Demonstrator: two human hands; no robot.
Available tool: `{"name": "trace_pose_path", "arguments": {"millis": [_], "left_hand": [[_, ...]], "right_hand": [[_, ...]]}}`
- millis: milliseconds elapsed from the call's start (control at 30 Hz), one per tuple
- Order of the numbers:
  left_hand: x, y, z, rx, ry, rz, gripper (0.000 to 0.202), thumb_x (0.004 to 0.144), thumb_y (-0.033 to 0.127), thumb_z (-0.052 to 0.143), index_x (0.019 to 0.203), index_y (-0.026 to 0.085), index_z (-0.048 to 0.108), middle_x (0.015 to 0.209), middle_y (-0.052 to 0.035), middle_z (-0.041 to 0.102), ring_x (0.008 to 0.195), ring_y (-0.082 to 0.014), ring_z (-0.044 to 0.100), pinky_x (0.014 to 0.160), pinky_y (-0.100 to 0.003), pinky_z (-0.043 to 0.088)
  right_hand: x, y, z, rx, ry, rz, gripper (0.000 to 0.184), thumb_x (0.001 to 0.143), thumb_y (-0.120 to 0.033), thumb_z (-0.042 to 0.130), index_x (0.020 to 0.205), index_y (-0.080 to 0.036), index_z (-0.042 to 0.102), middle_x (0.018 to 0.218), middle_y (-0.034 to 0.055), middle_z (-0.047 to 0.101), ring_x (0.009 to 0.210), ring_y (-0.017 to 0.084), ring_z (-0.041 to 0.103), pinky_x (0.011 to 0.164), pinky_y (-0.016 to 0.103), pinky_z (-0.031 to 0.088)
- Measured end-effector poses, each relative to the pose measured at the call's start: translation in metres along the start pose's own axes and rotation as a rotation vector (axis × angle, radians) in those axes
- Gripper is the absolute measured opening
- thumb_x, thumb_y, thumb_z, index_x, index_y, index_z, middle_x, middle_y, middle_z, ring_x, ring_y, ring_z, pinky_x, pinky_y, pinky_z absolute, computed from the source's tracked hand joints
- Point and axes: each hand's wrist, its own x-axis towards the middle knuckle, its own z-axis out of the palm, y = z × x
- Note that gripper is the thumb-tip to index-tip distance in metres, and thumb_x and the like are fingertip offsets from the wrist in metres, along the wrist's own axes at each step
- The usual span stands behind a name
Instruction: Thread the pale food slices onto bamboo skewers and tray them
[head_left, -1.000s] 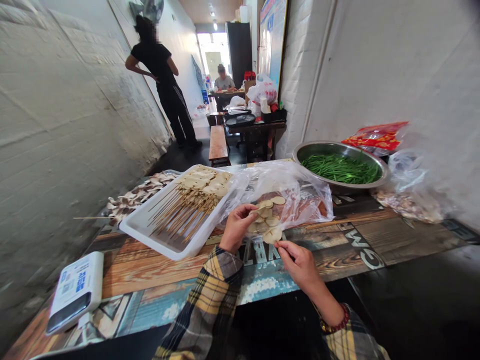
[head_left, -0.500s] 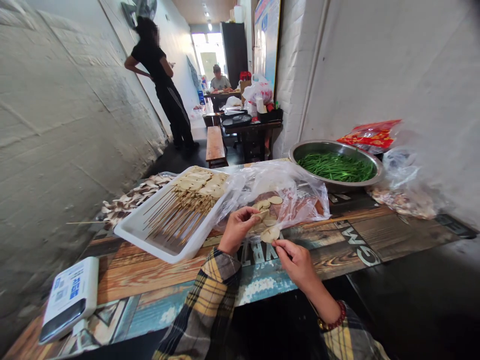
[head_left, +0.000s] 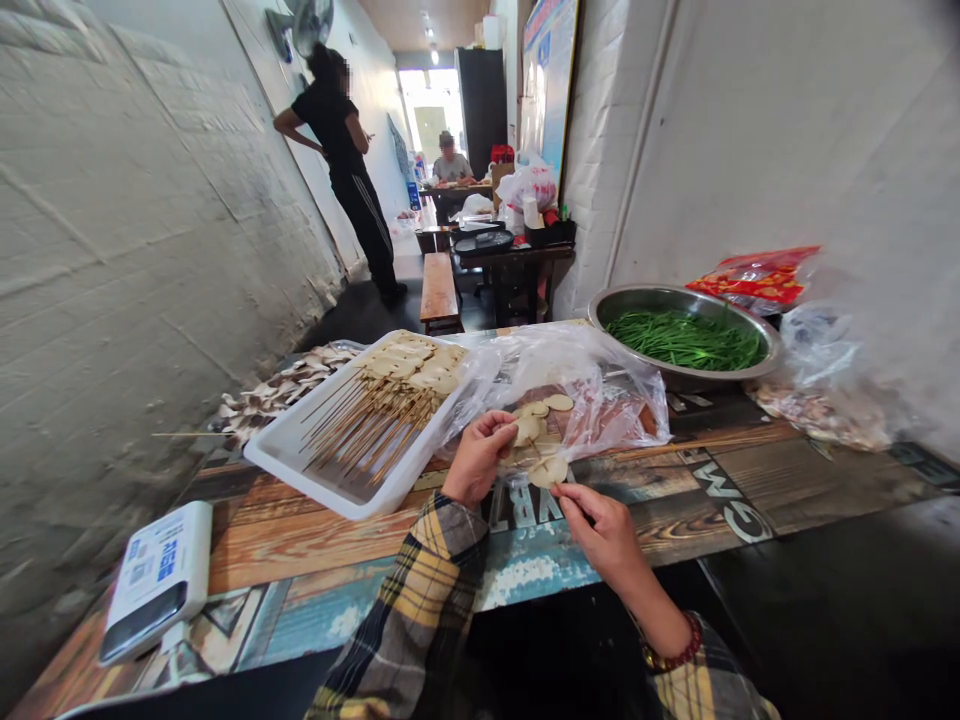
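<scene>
My left hand (head_left: 475, 458) pinches a pale round slice (head_left: 526, 430) at the mouth of a clear plastic bag (head_left: 577, 385) holding more slices. My right hand (head_left: 596, 525) is closed on a thin bamboo skewer with a round slice (head_left: 549, 470) threaded on its tip. Both hands hover just above the wooden table (head_left: 300, 545), in front of the bag. To the left lies a white tray (head_left: 300, 462) with several finished skewers (head_left: 379, 410) of the same slices.
A steel bowl of green stems (head_left: 686, 335) stands at the back right, beside red and clear bags (head_left: 814, 380). Sliced mushrooms (head_left: 274, 395) lie behind the tray. A small white scale (head_left: 156, 580) sits front left. One person stands in the aisle, another sits far back.
The left hand has taken hold of a slice and brought it toward the skewer tip in the right hand. The view shifted slightly; the standing person moved a little.
</scene>
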Motion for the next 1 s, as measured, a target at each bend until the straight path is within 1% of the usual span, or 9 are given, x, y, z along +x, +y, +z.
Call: {"name": "trace_pose_path", "arguments": {"millis": [133,300,533,733,900,1000], "left_hand": [[-0.0008,-0.0003,0.0011,-0.02,0.02,-0.03,0.028,0.056,0.029,0.082,0.074,0.015,0.066,0.062,0.0035,0.054,0.05,-0.0043,0.041,0.045,-0.017,0.027],[-0.0014,-0.0014,0.0017,-0.044,0.015,-0.079,0.03,0.055,0.03,0.083,0.073,0.015,0.064,0.065,0.0025,0.057,0.051,-0.0051,0.045,0.046,-0.018,0.03],[-0.0031,-0.0037,0.0039,-0.009,-0.022,-0.071,0.028,0.057,0.029,0.081,0.073,0.015,0.063,0.06,0.0038,0.055,0.05,-0.0049,0.043,0.047,-0.018,0.029],[-0.0045,-0.0035,0.0076,0.065,-0.022,0.007,0.023,0.061,0.028,0.077,0.072,0.014,0.063,0.055,0.0049,0.051,0.047,-0.0042,0.037,0.046,-0.019,0.024],[-0.0045,-0.002,0.0071,0.163,-0.008,0.082,0.02,0.064,0.028,0.074,0.073,0.014,0.063,0.056,0.0035,0.054,0.049,-0.0059,0.041,0.047,-0.02,0.028],[-0.0053,-0.0005,0.0076,0.222,0.008,0.116,0.017,0.065,0.026,0.073,0.073,0.014,0.064,0.059,0.0025,0.056,0.051,-0.0065,0.044,0.049,-0.02,0.03]], "right_hand": [[-0.0002,-0.0017,-0.0007,-0.004,0.013,0.003,0.026,0.089,-0.028,0.05,0.095,-0.019,0.074,0.082,0.0061,0.077,0.066,0.019,0.072,0.06,0.025,0.056],[-0.0004,-0.0022,-0.0007,0.005,0.018,-0.004,0.026,0.089,-0.029,0.05,0.095,-0.021,0.075,0.077,0.0046,0.076,0.063,0.019,0.071,0.055,0.024,0.056],[0.0002,-0.0016,-0.0009,-0.014,0.027,-0.018,0.026,0.089,-0.028,0.05,0.096,-0.02,0.074,0.069,0.0039,0.075,0.059,0.019,0.07,0.055,0.025,0.055],[0.0007,-0.0014,-0.0011,-0.011,0.022,-0.003,0.027,0.09,-0.027,0.05,0.096,-0.018,0.074,0.068,0.0043,0.074,0.061,0.019,0.07,0.057,0.025,0.055],[0.0004,0.0015,0.0004,-0.012,0.015,0.018,0.026,0.09,-0.027,0.05,0.097,-0.018,0.073,0.073,0.0051,0.075,0.067,0.02,0.072,0.06,0.025,0.055],[0.0005,0.0024,0.001,-0.014,0.014,0.015,0.026,0.091,-0.027,0.049,0.097,-0.018,0.073,0.081,0.0057,0.076,0.072,0.02,0.072,0.065,0.026,0.055]]}}
